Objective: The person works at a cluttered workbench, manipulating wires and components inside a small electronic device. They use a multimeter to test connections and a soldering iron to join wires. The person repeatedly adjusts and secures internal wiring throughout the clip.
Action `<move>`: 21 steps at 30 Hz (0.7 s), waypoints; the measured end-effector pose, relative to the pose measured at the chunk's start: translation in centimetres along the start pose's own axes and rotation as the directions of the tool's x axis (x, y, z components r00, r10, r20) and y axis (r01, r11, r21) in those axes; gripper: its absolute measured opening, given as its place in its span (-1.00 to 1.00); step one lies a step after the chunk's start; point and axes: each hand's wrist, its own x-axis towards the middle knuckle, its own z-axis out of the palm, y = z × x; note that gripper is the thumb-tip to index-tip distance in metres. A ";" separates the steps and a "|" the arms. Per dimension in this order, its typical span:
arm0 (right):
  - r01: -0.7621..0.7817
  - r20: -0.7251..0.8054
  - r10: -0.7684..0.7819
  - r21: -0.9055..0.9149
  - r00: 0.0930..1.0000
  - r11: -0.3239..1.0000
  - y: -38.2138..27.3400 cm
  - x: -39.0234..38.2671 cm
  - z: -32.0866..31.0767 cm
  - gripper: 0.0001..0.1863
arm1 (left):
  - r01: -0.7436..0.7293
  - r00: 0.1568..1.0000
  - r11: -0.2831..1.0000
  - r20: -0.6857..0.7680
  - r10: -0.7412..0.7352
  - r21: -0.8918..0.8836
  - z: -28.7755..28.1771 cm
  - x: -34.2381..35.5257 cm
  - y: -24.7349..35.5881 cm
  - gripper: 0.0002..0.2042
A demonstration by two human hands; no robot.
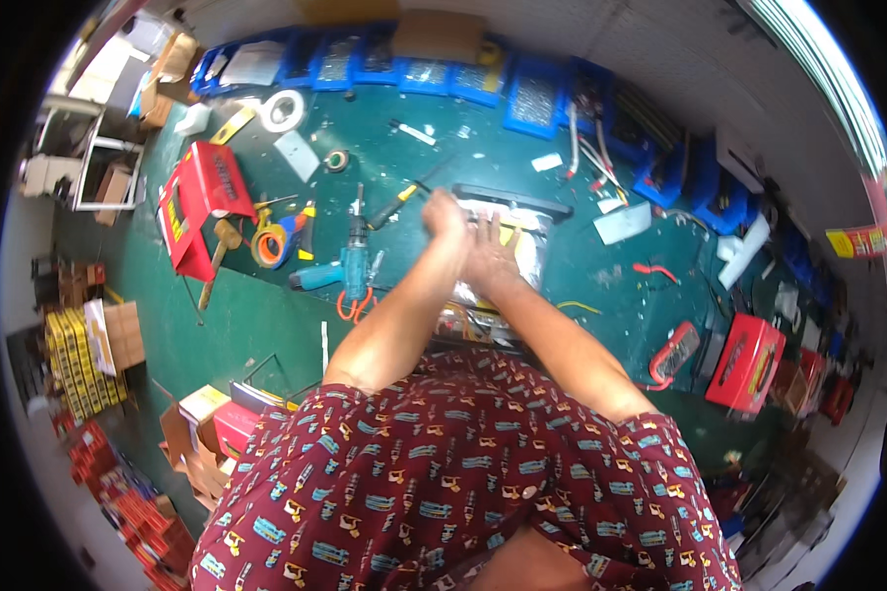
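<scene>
The silver unit (530, 258) lies on the bench right in front of you, near the middle of the green tabletop (256, 320), with your 2 hands over its left part. A long dark bar (537, 204) runs along its far edge. Your left hand (446, 217) is curled at the unit's far left corner, and you cannot tell from this view whether its fingers close on anything. Your right hand (491, 260) lies palm down on the unit, its fingers extended forward and gripping nothing that shows. Just left of your left hand lies a yellow-and-black screwdriver (394, 208), and past it a teal power drill (354, 260) rests with its bit pointing away from you. Beside the drill, on your side, are 2 orange-red handle loops (342, 307). Farther left, an orange tape roll (270, 232) sits near a wooden mallet (227, 234) that leans by a red case (224, 177). To the right of the unit lies a thin yellow wire (581, 307), and beyond it a red handheld meter (674, 352) and a red box (746, 362). Blue bins (535, 96) line the back of the bench.
</scene>
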 end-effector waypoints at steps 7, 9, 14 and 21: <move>0.046 -0.013 -0.047 -0.094 0.999 0.994 0.5 -1.9 -1.6 0.01 | -0.529 0.796 0.790 0.505 0.334 0.310 -5.4 2.4 0.3 -0.65; 0.105 -0.085 -0.102 0.032 0.991 0.994 1.6 -2.5 -1.7 -0.06 | -0.676 0.724 0.561 0.575 0.382 0.478 -9.1 1.5 2.5 -0.54; 0.195 -0.185 -0.164 0.168 0.969 0.966 3.4 -4.8 -0.5 -0.16 | -0.450 0.853 0.636 0.513 0.098 0.627 -19.1 1.3 0.6 -0.55; 0.139 -0.141 -0.124 0.099 0.982 0.985 1.2 -6.4 0.0 -0.01 | -0.700 0.714 -0.176 0.676 -0.183 0.692 -18.4 -2.2 2.6 -0.65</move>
